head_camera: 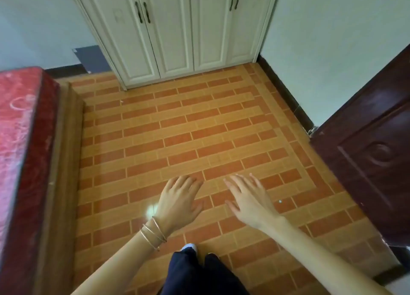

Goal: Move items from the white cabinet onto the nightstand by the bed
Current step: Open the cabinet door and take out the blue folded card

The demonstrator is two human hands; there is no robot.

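The white cabinet (pixel 173 32) stands against the far wall with all of its doors closed, dark handles in pairs on them. My left hand (pixel 179 200), with thin bangles on the wrist, hovers palm down over the floor with fingers apart and nothing in it. Beside it my right hand (pixel 248 198) is also spread and holds nothing. Both hands are well short of the cabinet, several tile rows away. No nightstand is in view, and the cabinet's contents are hidden behind its doors.
A bed with a red mattress (pixel 20 139) on a wooden frame (pixel 60 161) runs along the left. A dark wooden door (pixel 372 152) stands open on the right. Orange brick-pattern floor (pixel 188 128) stretches between them up to the cabinet.
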